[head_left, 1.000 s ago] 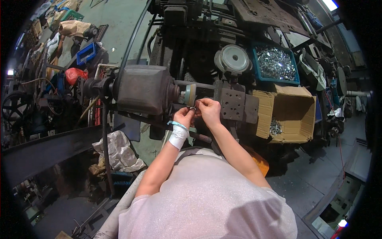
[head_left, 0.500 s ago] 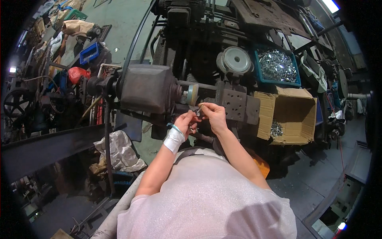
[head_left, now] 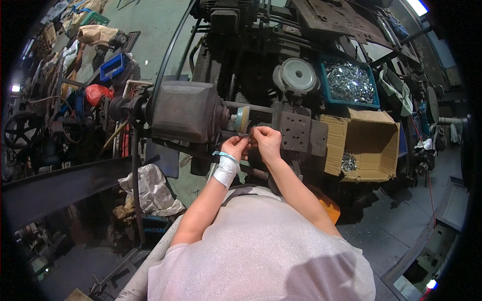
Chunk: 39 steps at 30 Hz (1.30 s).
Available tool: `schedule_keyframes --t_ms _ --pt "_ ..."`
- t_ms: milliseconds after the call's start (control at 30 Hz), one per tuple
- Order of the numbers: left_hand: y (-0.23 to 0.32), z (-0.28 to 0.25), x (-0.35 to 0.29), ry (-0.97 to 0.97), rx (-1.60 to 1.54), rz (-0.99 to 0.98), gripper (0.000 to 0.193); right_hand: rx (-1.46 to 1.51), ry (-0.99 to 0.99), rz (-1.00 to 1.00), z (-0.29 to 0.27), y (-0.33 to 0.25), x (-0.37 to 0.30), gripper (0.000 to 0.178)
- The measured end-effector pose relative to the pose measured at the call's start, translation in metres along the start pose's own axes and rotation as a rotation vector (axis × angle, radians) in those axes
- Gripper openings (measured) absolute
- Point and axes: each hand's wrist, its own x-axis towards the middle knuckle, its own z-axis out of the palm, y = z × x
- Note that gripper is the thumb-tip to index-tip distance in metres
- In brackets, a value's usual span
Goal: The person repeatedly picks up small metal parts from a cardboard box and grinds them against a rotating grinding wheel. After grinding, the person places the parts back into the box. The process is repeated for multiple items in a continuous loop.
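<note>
Close together in front of the machine, my two hands pinch a small metal piece (head_left: 244, 135), mostly covered by the fingers. My left hand (head_left: 235, 148) is closed on it from the left, with a white wrap and a light blue band at the wrist. From the other side my right hand (head_left: 267, 142) has its thumb and forefinger pressed together at the piece. Just beyond the fingertips is a round wheel (head_left: 243, 119) with a pale yellow and green rim, mounted on the spindle of the dark machine housing (head_left: 184, 111). Whether the piece touches the wheel cannot be made out.
To the right stand a teal crate (head_left: 327, 90) full of shiny metal pieces and an open cardboard box (head_left: 374, 145) with some pieces inside. A perforated metal block (head_left: 295, 131) and a round grey disc (head_left: 298, 75) sit right of the wheel.
Both hands have moved slightly up and closer to the wheel. The metal piece, visible between the fingertips before, is now more hidden, and my left fingers have curled in.
</note>
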Motion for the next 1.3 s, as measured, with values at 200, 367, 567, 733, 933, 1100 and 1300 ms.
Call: schedule_keyframes --t_ms 200,367,567,733,933,1100,1300 --pt "-0.003 0.000 0.006 0.043 -0.052 0.008 0.010 -0.050 0.059 -0.075 0.005 0.013 0.010 0.012" --pt "0.000 0.002 0.002 0.045 -0.062 0.008 0.011 -0.069 0.075 -0.079 0.005 0.014 0.009 0.012" --pt "0.001 -0.016 -0.020 -0.210 -0.371 -0.085 0.013 0.532 -0.085 0.275 -0.012 -0.023 -0.012 0.007" --pt "-0.008 -0.021 -0.028 -0.312 -0.683 -0.042 0.021 0.111 -0.317 0.443 -0.024 -0.021 -0.033 0.016" --pt "0.004 -0.012 -0.038 -0.232 -0.634 0.017 0.021 -0.007 -0.344 0.268 -0.019 -0.012 -0.043 0.017" --pt "0.007 -0.015 -0.044 -0.182 -0.303 -0.026 0.024 -0.454 -0.272 -0.172 -0.024 -0.026 -0.036 0.017" --pt "0.000 -0.012 -0.033 -0.088 0.213 0.202 0.018 -0.411 -0.219 -0.154 -0.020 -0.031 -0.031 0.016"
